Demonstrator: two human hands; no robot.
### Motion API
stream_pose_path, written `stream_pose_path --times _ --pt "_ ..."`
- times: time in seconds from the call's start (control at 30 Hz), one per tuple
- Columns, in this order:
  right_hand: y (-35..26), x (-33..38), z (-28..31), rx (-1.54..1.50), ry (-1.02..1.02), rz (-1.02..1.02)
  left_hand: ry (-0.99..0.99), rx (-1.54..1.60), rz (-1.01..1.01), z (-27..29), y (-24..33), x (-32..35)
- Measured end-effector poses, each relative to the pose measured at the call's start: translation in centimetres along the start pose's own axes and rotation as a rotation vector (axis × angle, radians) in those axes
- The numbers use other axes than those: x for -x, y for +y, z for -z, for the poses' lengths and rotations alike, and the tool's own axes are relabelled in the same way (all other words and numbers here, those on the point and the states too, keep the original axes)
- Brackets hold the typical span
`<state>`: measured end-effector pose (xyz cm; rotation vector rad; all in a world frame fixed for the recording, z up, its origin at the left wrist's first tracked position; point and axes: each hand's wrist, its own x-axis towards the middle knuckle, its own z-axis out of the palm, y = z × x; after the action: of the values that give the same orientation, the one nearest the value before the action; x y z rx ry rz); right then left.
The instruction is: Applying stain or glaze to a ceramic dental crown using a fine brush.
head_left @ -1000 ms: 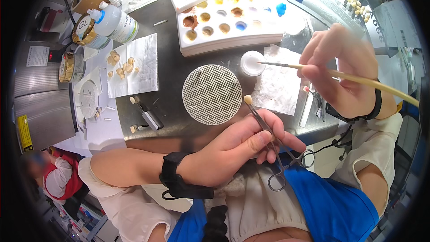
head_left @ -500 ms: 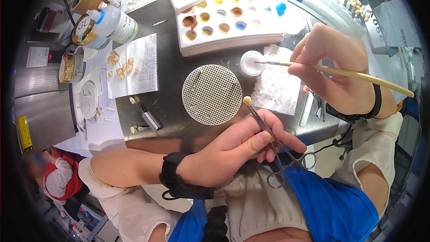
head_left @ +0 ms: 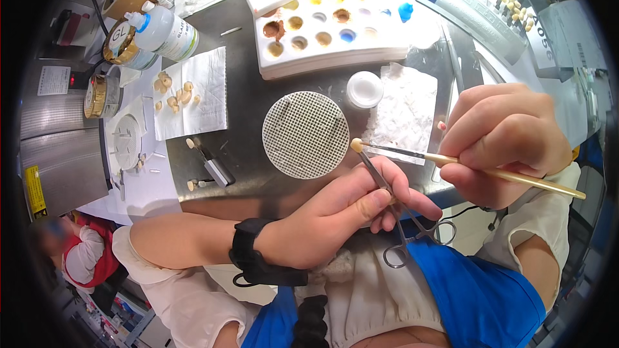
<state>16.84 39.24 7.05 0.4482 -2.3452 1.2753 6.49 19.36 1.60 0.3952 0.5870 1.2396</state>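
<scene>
1. Left hand (head_left: 348,212): forearm enters from the lower left, with a black strap (head_left: 248,254) around the wrist. Thumb presses across the shanks of a silver metal scissor-handled clamp (head_left: 402,224); the fingers bend around it, one reaching out to the right. Hand closed firmly on the clamp, ring handles toward the body, nose tilted up and to the left.

2. Small cream tooth-shaped piece (head_left: 356,145): rounded, at the clamp's nose, raised near the right edge of a round white disc (head_left: 305,135) with a fine grid of holes.

3. Right hand (head_left: 506,145): comes in from the right, knuckles upward, fingers curled. Thumb and fingers pinched together on a slender brush with a pale yellow handle (head_left: 548,185). Brush points left; its dark, thin tip is at the cream piece. Actual contact cannot be confirmed.

4. Desk (head_left: 248,93): dark, smooth metal surface with a dull sheen. Beyond the disc stand a small round white jar (head_left: 365,90) and a crinkled white tissue (head_left: 406,113), side by side.

5. Thick white rectangular palette (head_left: 332,61): round wells stained brown, ochre and blue.
</scene>
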Motion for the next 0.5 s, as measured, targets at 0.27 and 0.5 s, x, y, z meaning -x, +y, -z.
stream_pose_path --times 0.27,0.5 --pt "-0.29 -0.13 -0.12 0.068 -0.048 -0.096 0.017 -0.026 -0.002 -0.1 -0.09 -0.05" --pt "-0.55 -0.21 0.04 0.045 -0.085 -0.115 0.027 -0.019 0.009 -0.12 -0.08 0.03"
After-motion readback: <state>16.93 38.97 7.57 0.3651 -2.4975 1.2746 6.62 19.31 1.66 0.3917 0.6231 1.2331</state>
